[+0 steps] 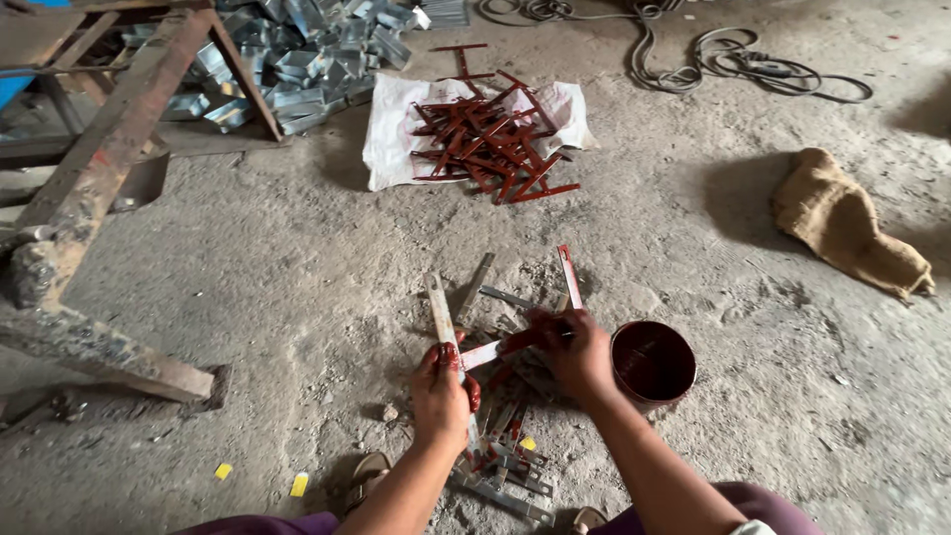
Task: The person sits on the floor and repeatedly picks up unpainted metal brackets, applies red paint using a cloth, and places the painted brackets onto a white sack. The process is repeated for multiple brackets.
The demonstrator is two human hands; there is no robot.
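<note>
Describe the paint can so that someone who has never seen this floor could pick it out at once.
Start at the white sack spread on the concrete floor under a heap of red-painted metal brackets, then come straight down toward the person's hands. Just beside the right hand stands the paint can. It is the only round, open container, dark red inside, among flat metal strips.

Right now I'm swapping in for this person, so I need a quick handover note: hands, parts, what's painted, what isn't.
Left hand, smeared with red paint, grips a bare metal bracket.
Right hand holds a brush against that bracket; one arm is partly red.
Paint tin of dark red stands just right of the right hand.
Done: a heap of red-painted brackets lies on the white sack ahead.
Left: unpainted brackets piled on the floor under the hands.
</note>
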